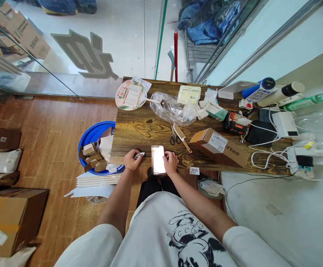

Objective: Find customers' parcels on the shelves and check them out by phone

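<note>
The right hand (171,162) is curled around the right edge of a slim rectangular smartphone with a bright lit screen (158,160), fingers wrapped along its side and the thumb lying near the glass, so the phone stands partly on the near edge of the dark-grained wooden table (144,129) and partly over the lap. The left hand (132,159) is closed in a pinch on a small white printed label or tag (139,155), held just left of the phone at the table's front lip, close to it but apart. The phone looks stiff, smooth and rather slippery, with a fragile glass face, so I judge the long edges the safest place to grip it, as the hand does now. The tag looks feather-light and limp, best taken by a corner between thumb and forefinger; what is printed on it is too small to read. Just beyond the phone lie black-handled scissors (173,137) and a cream-bladed knife with a wooden handle (181,137), side by side, and to their right a brown cardboard shipping box with a white address label (218,147). Farther back sits a crumpled clear plastic bag (172,108). Left of the table stands a blue round plastic bin holding small cardboard boxes (94,131).
</note>
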Available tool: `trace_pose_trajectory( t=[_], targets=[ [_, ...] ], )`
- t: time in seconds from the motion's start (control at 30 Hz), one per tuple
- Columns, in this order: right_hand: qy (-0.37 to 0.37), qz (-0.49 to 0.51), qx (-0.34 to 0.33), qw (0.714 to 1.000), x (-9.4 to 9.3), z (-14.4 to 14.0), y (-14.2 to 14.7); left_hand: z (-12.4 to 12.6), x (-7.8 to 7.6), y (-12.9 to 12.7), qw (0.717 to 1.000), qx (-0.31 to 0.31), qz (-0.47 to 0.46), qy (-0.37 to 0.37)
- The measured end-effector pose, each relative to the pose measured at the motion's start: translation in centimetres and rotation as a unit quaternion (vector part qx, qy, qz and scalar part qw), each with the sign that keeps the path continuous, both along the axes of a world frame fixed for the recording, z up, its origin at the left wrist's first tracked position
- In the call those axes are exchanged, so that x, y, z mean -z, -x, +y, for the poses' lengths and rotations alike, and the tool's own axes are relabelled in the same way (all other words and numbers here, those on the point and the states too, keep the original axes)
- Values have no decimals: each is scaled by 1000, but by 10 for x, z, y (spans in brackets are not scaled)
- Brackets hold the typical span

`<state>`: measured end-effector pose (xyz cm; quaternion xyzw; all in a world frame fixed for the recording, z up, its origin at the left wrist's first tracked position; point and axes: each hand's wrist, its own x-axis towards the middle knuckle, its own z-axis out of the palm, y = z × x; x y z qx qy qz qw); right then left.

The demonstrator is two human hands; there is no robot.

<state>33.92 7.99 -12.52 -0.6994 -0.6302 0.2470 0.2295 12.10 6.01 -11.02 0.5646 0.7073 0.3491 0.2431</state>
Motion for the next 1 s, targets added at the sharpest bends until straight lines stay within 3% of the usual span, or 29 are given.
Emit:
trace_pose_trajectory(
  t=[0.43, 1.0],
  targets=[
    [17, 1, 16, 1000, -7, 0, 5, 0, 0, 0, 1000, -3, 2, 0],
    [-1, 32, -31, 999, -3, -1, -8, 0, -2, -1, 1000, -5, 1, 10]
  ],
)
